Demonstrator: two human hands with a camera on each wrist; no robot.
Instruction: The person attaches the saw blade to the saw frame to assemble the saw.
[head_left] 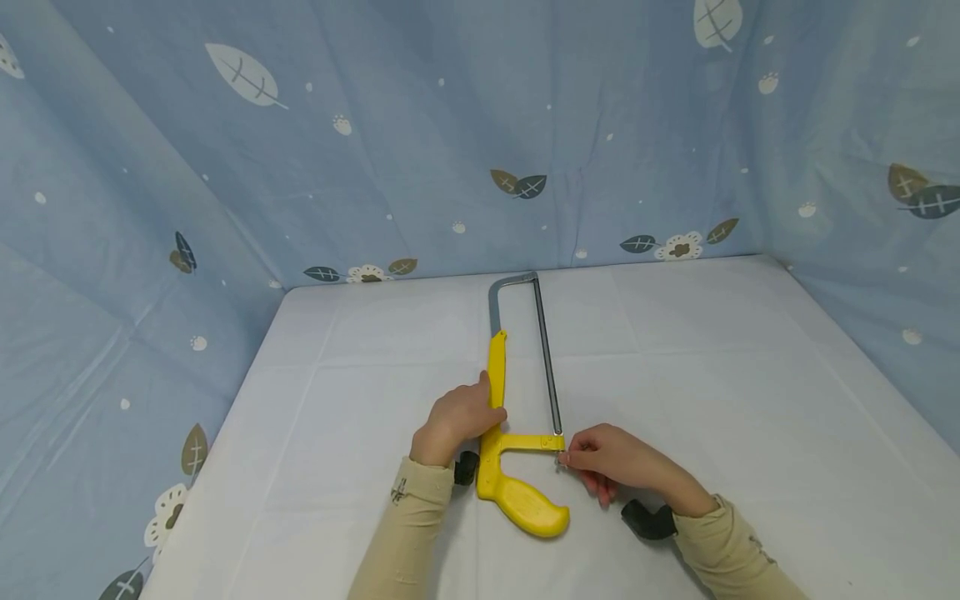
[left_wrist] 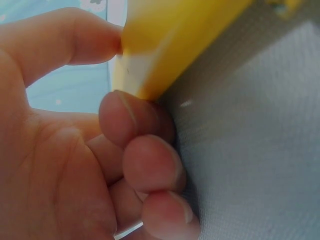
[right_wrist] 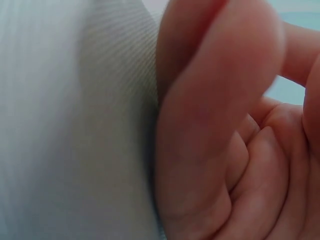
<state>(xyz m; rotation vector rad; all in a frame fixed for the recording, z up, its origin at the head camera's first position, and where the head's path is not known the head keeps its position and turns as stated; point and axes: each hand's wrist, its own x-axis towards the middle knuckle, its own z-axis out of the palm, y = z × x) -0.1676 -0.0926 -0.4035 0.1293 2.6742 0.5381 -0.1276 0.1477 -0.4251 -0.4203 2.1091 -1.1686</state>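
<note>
Hacksaw (head_left: 517,450) lies flat on the white-covered counter (head_left: 750,400), near the middle front. Yellow pistol handle nearest the person, yellow frame arm running away from them, grey metal bow at the far end, blade (head_left: 547,358) straight along the right side of the frame.

Left hand (head_left: 457,425) — grips the yellow frame just above the handle, from the left side. Left wrist view confirms: thumb on one face of the yellow bar, curled fingers (left_wrist: 150,155) tucked against its lower edge and touching the cloth. Hand clamped on the saw.

Right hand (head_left: 615,458) — at the near end of the blade, where it meets the short yellow crossbar. Thumb and forefinger tips pressed together on the small metal fitting (head_left: 560,457) there; remaining fingers curled loosely under, resting on the cloth. Right wrist view shows only bent fingers close up against the white cloth; the fitting itself is hidden.

Both sleeves beige. Black wrist mounts visible at each cuff.

Surround: blue fabric backdrop (head_left: 450,125) with leaf and flower print, on three sides of the counter.
</note>
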